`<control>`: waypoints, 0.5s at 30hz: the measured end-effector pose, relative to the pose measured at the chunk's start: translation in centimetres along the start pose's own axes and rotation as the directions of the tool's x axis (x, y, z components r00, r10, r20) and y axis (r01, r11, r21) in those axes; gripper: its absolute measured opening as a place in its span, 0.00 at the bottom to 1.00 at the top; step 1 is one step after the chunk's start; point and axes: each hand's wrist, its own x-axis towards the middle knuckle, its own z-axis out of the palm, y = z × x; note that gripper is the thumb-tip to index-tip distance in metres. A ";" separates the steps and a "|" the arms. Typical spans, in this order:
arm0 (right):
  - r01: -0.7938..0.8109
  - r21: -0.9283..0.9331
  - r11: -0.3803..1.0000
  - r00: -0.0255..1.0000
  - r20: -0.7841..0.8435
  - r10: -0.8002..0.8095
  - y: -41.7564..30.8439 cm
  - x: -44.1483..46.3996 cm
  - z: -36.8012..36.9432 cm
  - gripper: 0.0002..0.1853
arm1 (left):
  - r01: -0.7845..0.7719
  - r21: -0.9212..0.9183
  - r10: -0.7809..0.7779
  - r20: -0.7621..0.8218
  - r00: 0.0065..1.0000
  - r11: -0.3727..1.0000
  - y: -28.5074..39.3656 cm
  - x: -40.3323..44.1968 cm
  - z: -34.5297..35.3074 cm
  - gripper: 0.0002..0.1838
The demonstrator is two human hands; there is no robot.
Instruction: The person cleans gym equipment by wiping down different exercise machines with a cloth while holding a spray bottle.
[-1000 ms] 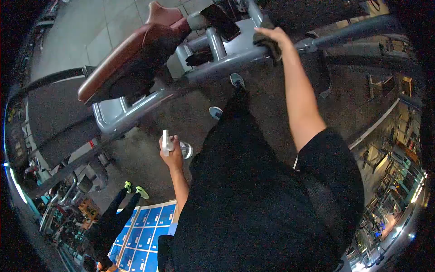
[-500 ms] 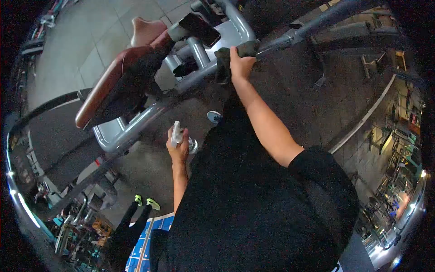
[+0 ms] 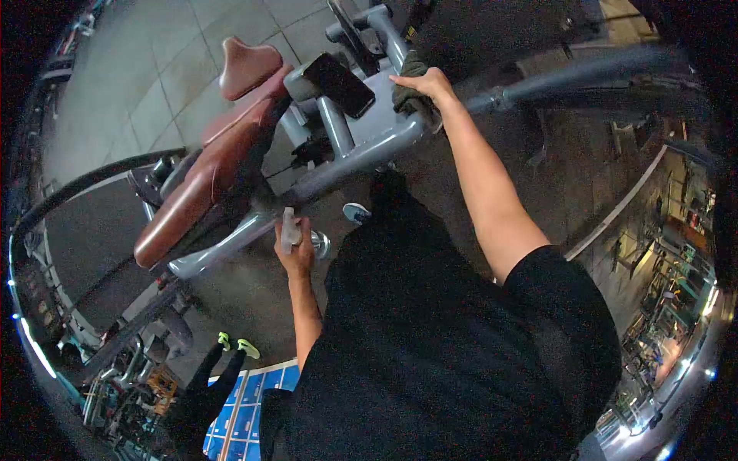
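Observation:
A clear spray bottle with a pale trigger head is held in my left hand, below the grey frame of the machine. My right hand grips a dark cloth against the corner of the grey metal frame. Left of that hand, a dark phone-like panel sits by the frame's upright post. A brown padded seat slants across the left part of the machine.
Another person in dark clothes and yellow-green shoes stands at the lower left, beside blue panels. My shoe shows on the dark floor. More gym equipment lines the left edge.
My right hand moved left and down with the cloth, then back up and right along the frame corner. My left hand shifted slightly with the bottle. The view has turned a little.

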 end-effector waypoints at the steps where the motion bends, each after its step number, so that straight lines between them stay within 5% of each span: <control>1: 0.016 -0.043 0.999 1.000 -0.014 -0.017 -0.6 1.2 -0.2 0.56 | 0.006 -0.004 -0.006 -0.011 1.000 1.000 -0.1 0.2 0.7 0.21; 3: 0.045 -0.097 0.994 0.999 -0.007 -0.046 -2.1 3.3 -0.3 0.56 | -0.124 0.104 0.135 -0.108 0.985 0.987 0.3 0.2 2.0 0.21; 4: 0.056 -0.066 0.996 0.998 -0.014 -0.057 -2.7 4.2 -0.4 0.54 | 0.014 0.041 -0.010 -0.103 0.995 0.999 0.9 0.0 2.4 0.21; 11: 0.210 0.082 0.974 0.978 -0.033 -0.208 -8.4 9.6 -0.5 0.45 | 0.200 0.014 -0.190 -0.255 0.948 0.980 2.6 -0.1 4.5 0.22; 12: 0.124 0.137 0.983 0.987 0.089 -0.137 -9.3 10.0 -1.1 0.44 | 0.215 0.073 -0.187 -0.275 0.943 0.974 3.5 -0.1 4.6 0.21; 13: 0.122 0.092 0.988 0.991 0.043 -0.126 -6.8 16.5 1.5 0.40 | 0.225 0.129 -0.179 -0.297 0.938 0.966 4.2 0.2 4.9 0.20; 15: 0.114 0.214 0.970 0.960 0.228 -0.163 -9.7 14.3 -0.7 0.35 | 0.299 0.067 -0.266 -0.304 0.915 0.952 5.3 0.1 5.4 0.19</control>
